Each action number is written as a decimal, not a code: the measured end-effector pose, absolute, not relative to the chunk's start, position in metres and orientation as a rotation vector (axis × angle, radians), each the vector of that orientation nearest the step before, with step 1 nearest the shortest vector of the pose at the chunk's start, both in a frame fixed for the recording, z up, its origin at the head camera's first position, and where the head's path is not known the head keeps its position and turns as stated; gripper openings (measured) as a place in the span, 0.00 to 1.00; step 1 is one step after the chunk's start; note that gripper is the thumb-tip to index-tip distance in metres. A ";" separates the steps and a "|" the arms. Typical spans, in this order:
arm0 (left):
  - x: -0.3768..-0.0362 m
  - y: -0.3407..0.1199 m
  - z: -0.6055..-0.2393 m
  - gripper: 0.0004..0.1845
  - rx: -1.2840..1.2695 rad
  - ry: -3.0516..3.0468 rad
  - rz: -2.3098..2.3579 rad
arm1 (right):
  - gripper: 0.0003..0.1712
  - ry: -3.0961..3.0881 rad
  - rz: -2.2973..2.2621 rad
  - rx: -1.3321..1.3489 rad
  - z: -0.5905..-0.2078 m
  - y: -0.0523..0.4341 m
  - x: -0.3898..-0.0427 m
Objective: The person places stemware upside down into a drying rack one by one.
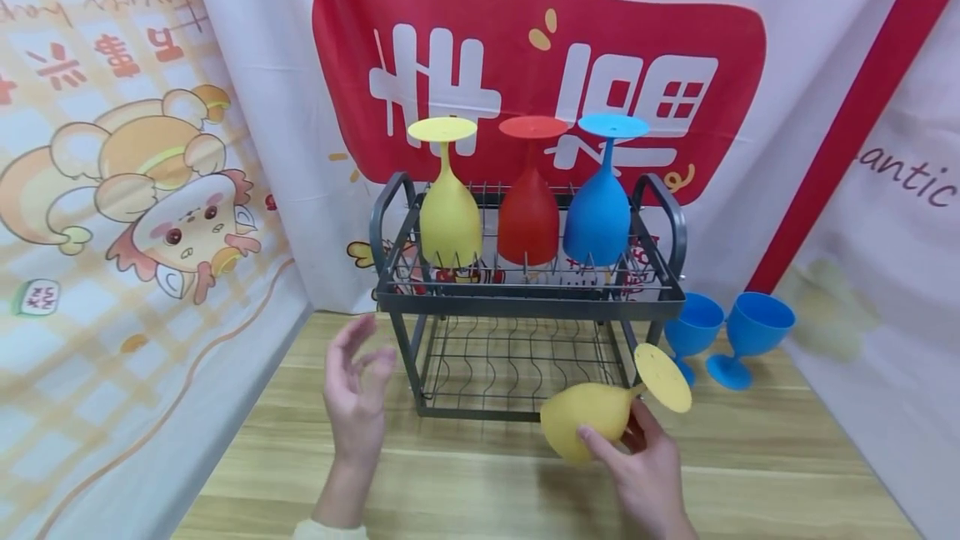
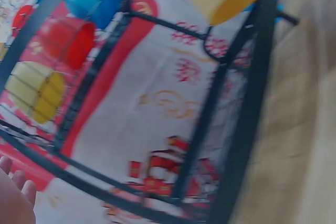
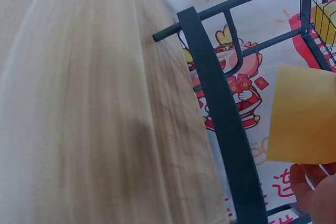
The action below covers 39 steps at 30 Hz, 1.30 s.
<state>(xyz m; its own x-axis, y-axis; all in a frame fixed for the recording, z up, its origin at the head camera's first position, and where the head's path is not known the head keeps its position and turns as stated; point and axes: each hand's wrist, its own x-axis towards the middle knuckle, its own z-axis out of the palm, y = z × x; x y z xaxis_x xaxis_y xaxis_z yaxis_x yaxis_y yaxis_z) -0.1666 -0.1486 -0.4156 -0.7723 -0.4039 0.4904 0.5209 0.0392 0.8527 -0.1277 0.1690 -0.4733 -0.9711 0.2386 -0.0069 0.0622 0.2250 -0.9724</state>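
Observation:
My right hand [image 1: 647,467] grips a yellow goblet [image 1: 583,417] by its bowl, thumb on the near side. The goblet lies tilted on its side before the lower tier of a dark two-tier rack [image 1: 525,305], its round foot pointing up and right. In the right wrist view the yellow bowl [image 3: 302,116] shows beside the rack's frame. My left hand [image 1: 356,394] is raised left of the rack, fingers loosely bent, holding nothing. Upside down on the top tier stand a yellow goblet [image 1: 450,223], a red goblet [image 1: 528,219] and a blue goblet [image 1: 597,219].
Two blue goblets, a nearer one [image 1: 759,325] and another [image 1: 694,325] partly behind the rack, stand upright on the wooden table [image 1: 450,490] at the right. The lower tier [image 1: 517,357] has wavy wire. Printed cloth [image 1: 262,148] hangs behind and at both sides.

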 end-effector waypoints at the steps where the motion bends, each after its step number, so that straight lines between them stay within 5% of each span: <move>1: -0.169 -0.152 -0.408 0.29 -0.136 -1.662 -1.792 | 0.47 -2.356 1.826 -0.278 -0.472 0.169 -0.130; 13: -0.201 -0.158 -0.347 0.35 -0.191 -1.904 -1.766 | 0.53 -2.454 1.655 -0.256 -0.467 0.162 -0.158; 39: -0.217 -0.149 -0.341 0.37 -0.171 -1.799 -1.860 | 0.46 -2.456 1.296 -0.182 -0.489 0.155 -0.245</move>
<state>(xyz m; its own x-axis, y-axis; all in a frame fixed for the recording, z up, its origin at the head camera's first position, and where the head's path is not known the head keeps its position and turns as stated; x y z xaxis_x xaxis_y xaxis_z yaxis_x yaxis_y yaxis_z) -0.2172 -0.1489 -0.3409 -0.8454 -0.2889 0.4492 0.4585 0.0389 0.8878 -0.2445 0.1551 -0.4887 -0.9280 0.2754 0.2511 -0.0518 0.5718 -0.8187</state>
